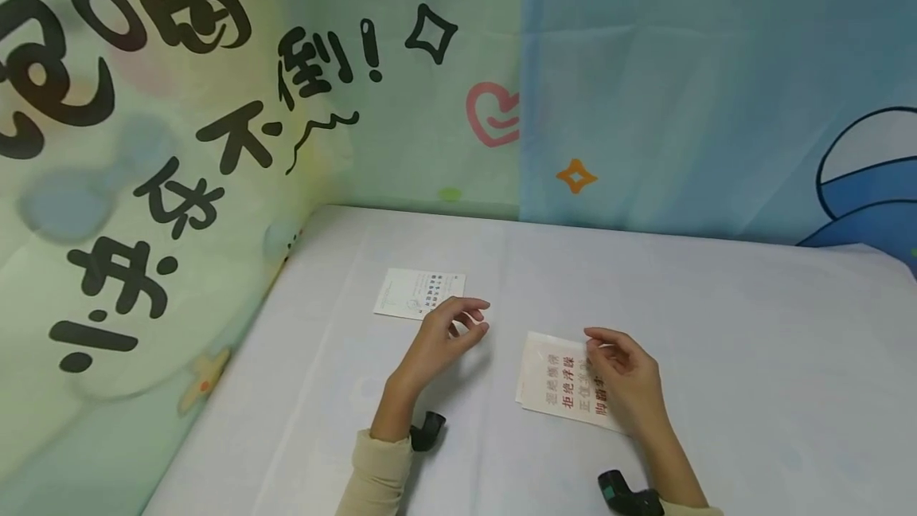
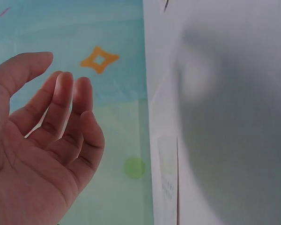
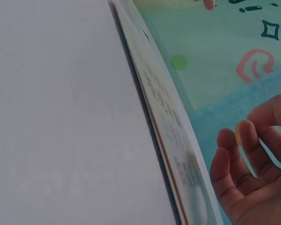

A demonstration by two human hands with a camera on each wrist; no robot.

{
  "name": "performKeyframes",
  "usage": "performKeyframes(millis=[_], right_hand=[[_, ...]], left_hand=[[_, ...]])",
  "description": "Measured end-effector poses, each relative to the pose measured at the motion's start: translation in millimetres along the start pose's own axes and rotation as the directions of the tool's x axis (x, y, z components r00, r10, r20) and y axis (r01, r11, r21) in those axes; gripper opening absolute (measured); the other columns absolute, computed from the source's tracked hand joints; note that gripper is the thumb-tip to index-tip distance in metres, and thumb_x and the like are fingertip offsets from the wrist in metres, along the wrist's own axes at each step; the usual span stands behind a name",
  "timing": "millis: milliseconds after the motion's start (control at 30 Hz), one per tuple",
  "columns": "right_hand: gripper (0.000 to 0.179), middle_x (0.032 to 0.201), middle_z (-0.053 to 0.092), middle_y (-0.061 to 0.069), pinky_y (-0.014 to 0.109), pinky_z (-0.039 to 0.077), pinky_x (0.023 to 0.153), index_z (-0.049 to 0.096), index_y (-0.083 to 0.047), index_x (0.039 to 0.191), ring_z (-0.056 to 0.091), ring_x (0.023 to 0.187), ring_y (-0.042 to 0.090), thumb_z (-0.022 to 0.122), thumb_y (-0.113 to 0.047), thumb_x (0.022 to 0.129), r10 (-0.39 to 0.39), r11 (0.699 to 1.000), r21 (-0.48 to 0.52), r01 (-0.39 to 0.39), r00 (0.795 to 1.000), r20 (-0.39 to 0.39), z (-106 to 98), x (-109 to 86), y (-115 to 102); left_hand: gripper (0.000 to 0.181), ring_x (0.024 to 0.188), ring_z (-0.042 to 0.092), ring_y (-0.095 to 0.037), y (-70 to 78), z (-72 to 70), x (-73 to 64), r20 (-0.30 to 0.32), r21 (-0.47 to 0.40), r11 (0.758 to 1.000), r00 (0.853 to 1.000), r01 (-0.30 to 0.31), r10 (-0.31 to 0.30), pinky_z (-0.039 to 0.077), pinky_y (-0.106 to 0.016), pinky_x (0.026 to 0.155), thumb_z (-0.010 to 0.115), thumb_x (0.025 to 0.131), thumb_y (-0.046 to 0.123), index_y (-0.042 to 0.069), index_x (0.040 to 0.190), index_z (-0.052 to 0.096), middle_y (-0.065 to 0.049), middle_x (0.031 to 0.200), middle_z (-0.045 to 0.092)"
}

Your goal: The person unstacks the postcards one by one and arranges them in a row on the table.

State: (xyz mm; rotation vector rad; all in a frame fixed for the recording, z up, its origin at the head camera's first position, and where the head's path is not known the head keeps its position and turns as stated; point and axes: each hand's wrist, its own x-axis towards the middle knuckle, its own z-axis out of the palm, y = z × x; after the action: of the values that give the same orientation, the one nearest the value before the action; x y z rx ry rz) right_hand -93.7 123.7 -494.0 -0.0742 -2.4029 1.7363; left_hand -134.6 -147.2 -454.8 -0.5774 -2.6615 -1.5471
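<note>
A white card (image 1: 401,291) printed with small dark characters lies flat on the table at the back left. My left hand (image 1: 446,334) hovers just in front of it, fingers loosely bent, and the left wrist view shows nothing in the palm (image 2: 33,187). Nearer the front, a small stack of cards (image 1: 537,377) bears columns of red and grey characters on its top face. Over the right part of this stack is my right hand (image 1: 630,381), hiding some of the print. In the right wrist view its loosely curved fingers (image 3: 246,180) hold nothing and stand apart from the stack's edge.
A white cloth covers the table (image 1: 774,357). Behind it hangs a blue and green printed backdrop (image 1: 688,102), which continues along the left side with large black characters. Dark wrist devices (image 1: 428,431) sit at both wrists.
</note>
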Motion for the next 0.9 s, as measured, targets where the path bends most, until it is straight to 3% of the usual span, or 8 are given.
performKeyframes(millis=[467,700,900], right_hand=[[0.021,0.095,0.063,-0.004,0.012,0.046,0.066,0.068,-0.002,0.113,0.057,0.079,0.002,0.064,-0.005,0.092,0.026,0.999,-0.039,-0.028,0.998,-0.060,-13,-6.6,11],[0.023,0.095,0.060,-0.014,0.010,0.047,0.070,0.067,-0.002,0.115,0.056,0.083,-0.001,0.062,-0.011,0.095,0.063,0.994,-0.088,-0.070,0.995,-0.083,-33,-6.3,20],[0.029,0.097,0.065,-0.003,0.011,0.045,0.067,0.065,-0.001,0.118,0.054,0.080,-0.006,0.062,-0.021,0.096,0.117,0.977,-0.176,-0.121,0.993,-0.031,-56,-4.8,27]], left_hand=[[0.030,0.088,0.060,-0.015,-4.3,24.0,-1.4,0.114,-0.017,1.000,0.993,0.011,-0.009,0.047,-0.026,0.075,0.065,0.093,0.013,0.002,0.120,0.064,-0.004,0.101,0.063],[0.029,0.087,0.059,-0.014,-7.6,33.3,-4.3,0.157,-0.026,0.999,0.987,0.019,-0.015,0.048,-0.024,0.075,0.065,0.093,0.012,0.001,0.119,0.064,-0.005,0.102,0.063],[0.031,0.087,0.058,-0.013,-7.7,37.0,-4.2,0.193,-0.017,0.999,0.980,0.047,-0.043,0.048,-0.026,0.077,0.068,0.091,0.011,0.002,0.121,0.064,-0.008,0.104,0.063]])
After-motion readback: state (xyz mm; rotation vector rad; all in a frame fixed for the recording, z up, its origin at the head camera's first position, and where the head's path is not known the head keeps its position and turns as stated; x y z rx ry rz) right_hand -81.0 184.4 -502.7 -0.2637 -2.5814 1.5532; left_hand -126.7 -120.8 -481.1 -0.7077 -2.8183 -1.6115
